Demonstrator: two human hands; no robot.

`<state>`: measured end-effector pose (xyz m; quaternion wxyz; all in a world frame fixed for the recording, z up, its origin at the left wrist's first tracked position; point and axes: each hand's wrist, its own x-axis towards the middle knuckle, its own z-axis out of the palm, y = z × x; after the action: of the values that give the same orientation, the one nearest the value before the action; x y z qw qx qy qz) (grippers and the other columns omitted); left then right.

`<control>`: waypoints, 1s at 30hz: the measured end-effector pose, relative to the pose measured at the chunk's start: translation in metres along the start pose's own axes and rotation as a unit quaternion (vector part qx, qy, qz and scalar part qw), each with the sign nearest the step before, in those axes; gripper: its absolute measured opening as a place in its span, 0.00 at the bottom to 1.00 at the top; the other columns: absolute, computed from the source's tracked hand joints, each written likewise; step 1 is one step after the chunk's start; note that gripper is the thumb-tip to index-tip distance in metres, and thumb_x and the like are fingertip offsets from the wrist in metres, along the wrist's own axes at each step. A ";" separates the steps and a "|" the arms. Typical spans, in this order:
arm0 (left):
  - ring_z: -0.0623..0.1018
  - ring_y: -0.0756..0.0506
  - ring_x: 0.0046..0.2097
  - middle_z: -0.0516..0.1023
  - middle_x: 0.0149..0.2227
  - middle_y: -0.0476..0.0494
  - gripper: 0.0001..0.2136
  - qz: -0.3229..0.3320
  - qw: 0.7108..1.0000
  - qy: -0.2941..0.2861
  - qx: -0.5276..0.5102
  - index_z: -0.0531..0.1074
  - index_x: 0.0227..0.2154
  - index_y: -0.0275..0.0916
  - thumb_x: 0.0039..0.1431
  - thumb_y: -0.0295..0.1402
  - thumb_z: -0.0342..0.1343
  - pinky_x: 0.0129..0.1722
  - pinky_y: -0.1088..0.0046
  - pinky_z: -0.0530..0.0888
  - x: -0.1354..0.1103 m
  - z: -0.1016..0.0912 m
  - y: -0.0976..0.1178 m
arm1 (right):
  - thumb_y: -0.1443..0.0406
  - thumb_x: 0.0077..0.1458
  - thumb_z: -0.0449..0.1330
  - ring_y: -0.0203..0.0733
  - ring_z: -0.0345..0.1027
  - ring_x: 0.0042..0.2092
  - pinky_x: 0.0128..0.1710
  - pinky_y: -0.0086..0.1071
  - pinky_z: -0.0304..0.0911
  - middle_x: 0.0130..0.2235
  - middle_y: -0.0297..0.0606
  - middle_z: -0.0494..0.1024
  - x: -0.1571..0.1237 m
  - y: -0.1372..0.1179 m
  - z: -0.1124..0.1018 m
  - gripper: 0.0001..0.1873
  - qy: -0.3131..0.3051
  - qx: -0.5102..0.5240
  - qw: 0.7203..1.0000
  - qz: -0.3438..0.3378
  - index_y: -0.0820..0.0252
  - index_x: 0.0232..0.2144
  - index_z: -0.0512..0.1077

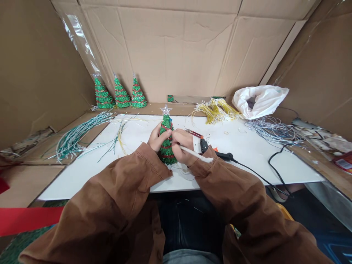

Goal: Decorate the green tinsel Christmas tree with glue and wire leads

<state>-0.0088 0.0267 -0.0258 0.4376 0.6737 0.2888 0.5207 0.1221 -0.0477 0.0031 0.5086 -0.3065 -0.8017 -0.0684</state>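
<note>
A small green Christmas tree (166, 149) with red garland and a clear star (165, 109) on top stands upright at the near middle of the white board. My left hand (158, 138) is closed round its left side, thumb across the front. Against the right side of the tree, my right hand (183, 145) is bent with its fingers pinched together. From that hand a thin white stick (196, 153) with a fuzzy, frayed end sticks out toward my right sleeve. The fingertips of my right hand meet the tree, and what they pinch there is hidden.
Several glittery trees (119, 93) line the back left. Green-white wires (79, 134) lie left, yellow wires (216, 110) at the back, grey-blue wires (272, 130) right. A white bag (260, 101) sits behind. Beside my right wrist are a corded glue gun (224, 156) and a red-handled tool (194, 133).
</note>
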 end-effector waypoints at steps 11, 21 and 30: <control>0.67 0.48 0.32 0.68 0.28 0.50 0.15 0.005 1.000 0.002 -0.004 0.68 0.32 0.39 0.47 0.44 0.58 0.37 0.72 0.66 -0.003 0.002 0.007 | 0.74 0.41 0.47 0.38 0.51 0.25 0.27 0.32 0.53 0.20 0.31 0.55 -0.001 0.001 0.001 0.14 0.005 0.010 1.000 0.005 0.54 0.21 0.43; 0.67 0.48 0.32 0.68 0.27 0.50 0.15 0.010 1.000 0.001 -0.001 0.68 0.31 0.39 0.46 0.45 0.58 0.36 0.72 0.66 -0.002 0.001 0.005 | 0.74 0.42 0.47 0.38 0.51 0.24 0.27 0.32 0.54 0.20 0.31 0.55 -0.001 0.001 0.001 0.14 0.008 0.018 1.000 0.003 0.54 0.22 0.44; 0.67 0.48 0.32 0.68 0.28 0.50 0.15 0.006 1.000 0.004 -0.001 0.68 0.31 0.39 0.46 0.45 0.58 0.37 0.71 0.66 0.000 0.001 0.003 | 0.74 0.41 0.47 0.38 0.52 0.24 0.26 0.32 0.53 0.20 0.32 0.55 -0.002 0.002 0.002 0.14 0.012 0.022 1.000 -0.002 0.54 0.21 0.44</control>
<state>-0.0080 0.0249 -0.0236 0.4338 0.6731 0.2856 0.5265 0.1219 -0.0460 0.0003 0.5247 -0.2925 -0.7975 -0.0559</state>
